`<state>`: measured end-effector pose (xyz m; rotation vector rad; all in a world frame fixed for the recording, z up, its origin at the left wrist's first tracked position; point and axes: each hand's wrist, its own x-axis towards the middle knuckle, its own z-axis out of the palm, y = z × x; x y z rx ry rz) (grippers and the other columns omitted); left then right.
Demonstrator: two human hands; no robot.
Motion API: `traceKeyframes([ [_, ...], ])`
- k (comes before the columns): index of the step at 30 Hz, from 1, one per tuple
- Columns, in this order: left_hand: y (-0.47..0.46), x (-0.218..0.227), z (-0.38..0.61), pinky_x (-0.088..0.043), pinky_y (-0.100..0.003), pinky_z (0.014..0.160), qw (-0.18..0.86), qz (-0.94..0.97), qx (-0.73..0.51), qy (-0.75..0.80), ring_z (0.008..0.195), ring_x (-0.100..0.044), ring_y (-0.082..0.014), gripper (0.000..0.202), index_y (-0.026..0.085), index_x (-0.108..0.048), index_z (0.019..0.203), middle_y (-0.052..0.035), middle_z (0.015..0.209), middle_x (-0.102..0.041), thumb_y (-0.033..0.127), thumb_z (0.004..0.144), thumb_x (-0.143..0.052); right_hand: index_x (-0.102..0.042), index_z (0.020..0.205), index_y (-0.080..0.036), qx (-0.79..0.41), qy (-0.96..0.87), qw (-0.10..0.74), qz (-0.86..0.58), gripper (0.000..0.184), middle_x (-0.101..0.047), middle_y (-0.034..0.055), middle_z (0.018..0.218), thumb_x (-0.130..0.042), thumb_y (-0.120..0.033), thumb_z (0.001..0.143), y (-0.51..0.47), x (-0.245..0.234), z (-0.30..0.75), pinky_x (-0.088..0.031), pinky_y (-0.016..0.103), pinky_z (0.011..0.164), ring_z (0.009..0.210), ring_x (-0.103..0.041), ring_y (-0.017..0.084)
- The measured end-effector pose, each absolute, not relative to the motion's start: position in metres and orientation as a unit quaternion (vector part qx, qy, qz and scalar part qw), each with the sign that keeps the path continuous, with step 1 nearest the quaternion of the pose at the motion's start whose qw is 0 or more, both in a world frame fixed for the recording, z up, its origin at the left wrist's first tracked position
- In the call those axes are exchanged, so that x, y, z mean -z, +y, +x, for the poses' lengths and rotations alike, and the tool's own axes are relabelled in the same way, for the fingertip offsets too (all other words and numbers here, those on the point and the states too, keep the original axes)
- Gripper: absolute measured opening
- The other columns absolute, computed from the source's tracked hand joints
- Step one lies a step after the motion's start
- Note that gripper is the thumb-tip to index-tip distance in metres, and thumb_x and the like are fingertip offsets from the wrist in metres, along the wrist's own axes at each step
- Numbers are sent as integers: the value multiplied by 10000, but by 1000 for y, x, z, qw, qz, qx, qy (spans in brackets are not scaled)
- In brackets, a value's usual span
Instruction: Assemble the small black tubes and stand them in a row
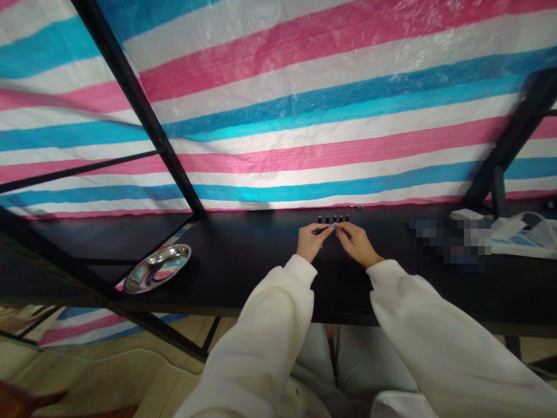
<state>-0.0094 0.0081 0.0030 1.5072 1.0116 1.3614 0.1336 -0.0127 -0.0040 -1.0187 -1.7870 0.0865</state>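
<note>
Over the black table (pixel 243 255), the person's left hand (pixel 310 241) and right hand (pixel 355 241) pinch a small piece (pixel 333 226), seemingly unfinished, just nearer than 5 dark pieces (pixel 328 219) already lined up.

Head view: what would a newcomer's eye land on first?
Probably the pink, blue and white striped sheet, which fills the background behind the black table. Next, the shiny metal dish at the table's left, near its front edge. Then the left hand and right hand, fingertips together at a small object, just in front of a row of small dark pieces.
</note>
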Motion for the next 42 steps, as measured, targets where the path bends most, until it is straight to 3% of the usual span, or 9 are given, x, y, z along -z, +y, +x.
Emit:
traceKeyframes([
  [21, 15, 5, -9, -299, -184, 347, 424, 618, -536, 388, 351, -406, -38, 342, 103, -689, 776, -22, 579, -605, 388, 588, -709, -555, 715, -177, -44, -750, 496, -435, 161, -522, -1, 581, -395, -159, 719, -16, 1, 131, -413, 259, 590, 544, -504, 133],
  [27, 12, 2, -7, -306, -188, 364, 423, 624, -529, 389, 374, -420, -53, 304, 103, -672, 774, -11, 549, -577, 361, 613, -685, -588, 689, -183, -34, -752, 482, -448, 193, -574, 15, 596, -400, -158, 727, -15, 2, 130, -423, 258, 577, 545, -529, 140],
  [33, 29, 6, -23, -409, -222, 526, 311, 604, -550, 486, 549, -535, -113, 134, 135, -661, 670, -30, 606, -611, 256, 612, -655, -635, 726, -190, 29, -672, 541, -505, 229, -646, 33, 674, -407, -176, 737, -10, 1, 142, -450, 272, 602, 574, -570, 152],
  [38, 58, 14, -46, -431, -268, 633, 241, 653, -401, 595, 612, -573, -158, 58, 145, -647, 561, -47, 580, -615, 188, 560, -685, -635, 731, -183, 43, -623, 585, -517, 235, -617, 21, 609, -400, -187, 743, -10, -1, 150, -432, 258, 538, 509, -532, 139],
  [42, 75, 11, -50, -439, -290, 681, 181, 698, -342, 603, 682, -598, -194, 45, 146, -658, 573, -79, 632, -633, 182, 570, -683, -628, 724, -186, 34, -634, 582, -508, 227, -612, 19, 612, -402, -182, 742, -10, 0, 147, -428, 256, 534, 510, -530, 137],
])
